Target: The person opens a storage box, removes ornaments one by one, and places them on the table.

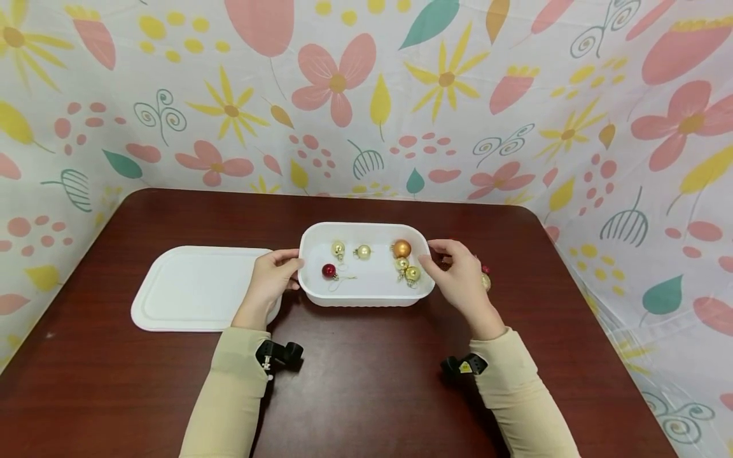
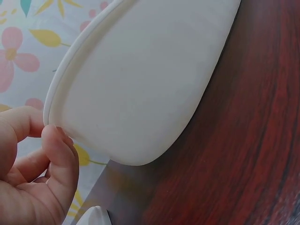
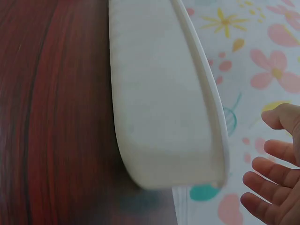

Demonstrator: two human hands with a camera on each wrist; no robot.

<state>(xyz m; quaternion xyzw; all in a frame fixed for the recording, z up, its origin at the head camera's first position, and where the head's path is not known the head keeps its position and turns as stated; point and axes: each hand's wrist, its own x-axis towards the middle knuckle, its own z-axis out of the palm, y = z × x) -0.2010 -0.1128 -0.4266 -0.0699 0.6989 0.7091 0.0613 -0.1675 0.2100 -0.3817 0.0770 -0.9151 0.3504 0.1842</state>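
A white plastic box [image 1: 366, 299] stands on the table, with several small Christmas baubles inside: a red bauble [image 1: 329, 271], an orange bauble [image 1: 402, 248] and several gold ones. At the box's left end, my left hand [image 1: 269, 280] pinches the rim between thumb and fingers. The left wrist view shows that hand [image 2: 42, 168] gripping the rim's corner. My right hand [image 1: 460, 280] is at the box's right end. In the right wrist view its fingers [image 3: 267, 187] are spread and loosely bent, apart from the rim.
A flat white lid [image 1: 195, 289] lies left of the box, partly under my left forearm. More red and gold baubles [image 1: 486, 278] lie beyond my right hand, mostly hidden by it. A flower-patterned cloth [image 1: 366, 127] hangs behind the dark wooden table [image 1: 366, 394].
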